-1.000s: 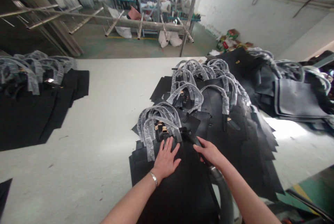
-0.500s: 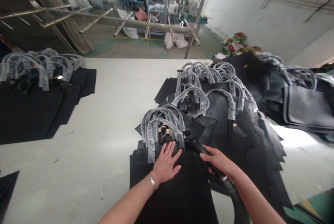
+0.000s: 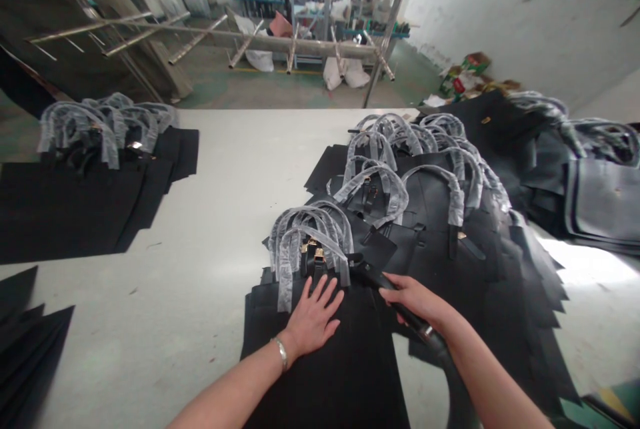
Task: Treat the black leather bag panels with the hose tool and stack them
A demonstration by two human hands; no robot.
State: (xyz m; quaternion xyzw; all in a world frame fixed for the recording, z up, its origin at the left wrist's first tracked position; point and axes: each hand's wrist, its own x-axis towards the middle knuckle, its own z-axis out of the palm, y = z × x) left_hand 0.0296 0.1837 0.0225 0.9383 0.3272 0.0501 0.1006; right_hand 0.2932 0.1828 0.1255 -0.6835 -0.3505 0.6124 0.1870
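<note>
My left hand (image 3: 316,316) lies flat with fingers spread on the top black bag panel (image 3: 340,382) of a stack in front of me. Plastic-wrapped handles (image 3: 285,276) arch up from the stack's far edge, around straps with gold buckles (image 3: 319,254). In my right hand (image 3: 413,297) is a black wand-like tool (image 3: 370,274), gripped around its shaft. A thick black hose (image 3: 457,376) trails from it toward me. The tool's narrow tip is at the right foot of the handles; whether it touches them I cannot tell.
More black bag pieces with wrapped handles (image 3: 375,192) overlap on the right. Another such pile (image 3: 75,209) lies at left, above loose black panels (image 3: 35,362). Finished-looking black bags (image 3: 607,199) sit far right. A metal rack with pegs (image 3: 295,49) stands beyond the white table (image 3: 200,322).
The view has swung slightly left, showing more of the panels at lower left. Against the stack, my left hand stays about where it was, and the tool's tip remains beside the handles.
</note>
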